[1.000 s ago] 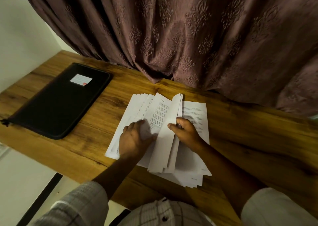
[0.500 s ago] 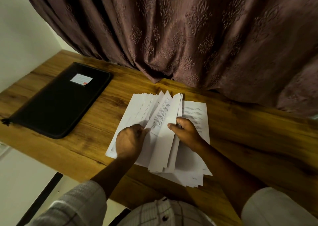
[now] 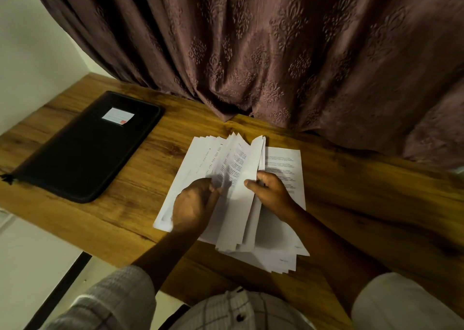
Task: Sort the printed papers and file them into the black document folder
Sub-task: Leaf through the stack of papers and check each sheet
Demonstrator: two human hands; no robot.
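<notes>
A stack of printed white papers (image 3: 281, 164) lies on the wooden table (image 3: 150, 204) in front of me. Several sheets are raised on edge in the middle of the stack. My right hand (image 3: 270, 194) grips those raised sheets (image 3: 248, 169) with the thumb on their left face. My left hand (image 3: 194, 205) pinches the sheets fanned out to the left, which look blurred. The black document folder (image 3: 82, 151) lies closed at the far left of the table, apart from both hands, with a white label (image 3: 118, 115) on top.
A brown patterned curtain (image 3: 276, 53) hangs along the back edge of the table. A pale wall (image 3: 30, 53) stands at the left. The table's near edge runs just in front of my body, with floor visible below at the left.
My left hand has turned further sheets leftward and slid slightly left. The fan of papers on the left has grown. My right hand stays on the raised sheets.
</notes>
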